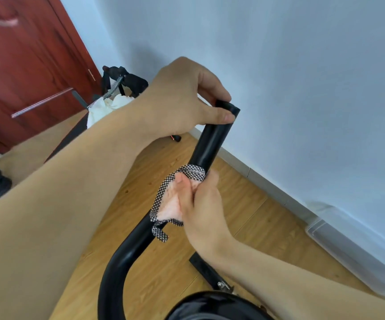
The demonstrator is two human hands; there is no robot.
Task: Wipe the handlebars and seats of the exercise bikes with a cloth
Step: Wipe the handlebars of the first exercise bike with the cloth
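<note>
Where the head view looks down over the bike, a black, curved metal handlebar tube rises from the lower edge of the frame toward the pale wall.

The left hand is clamped on the tube's free upper end, thumb on the near side and fingers curled over the far side. This grip probably steadies the bar against the push of wiping.

The right hand sits lower on the same tube, well apart from the left. It is closed around a black-and-white checked cloth with a pink inner face. The cloth is wrapped round the bar between palm and metal, so that a single slide would clean the whole circumference. One loose corner hangs beneath the hand.

The bare stretch of tube between the two hands appears to be the section still to be wiped, and the seat is not clearly in view.

Below the hands lie a wood-plank floor and the bike's flat black base bar. A clear plastic box rests along the skirting. A dark rounded housing fills the bottom edge, and its identity cannot be told.

Beyond the left forearm, near a red-brown wooden door, stands a second black frame draped with white fabric. It is possibly another bike awaiting the same treatment.
</note>
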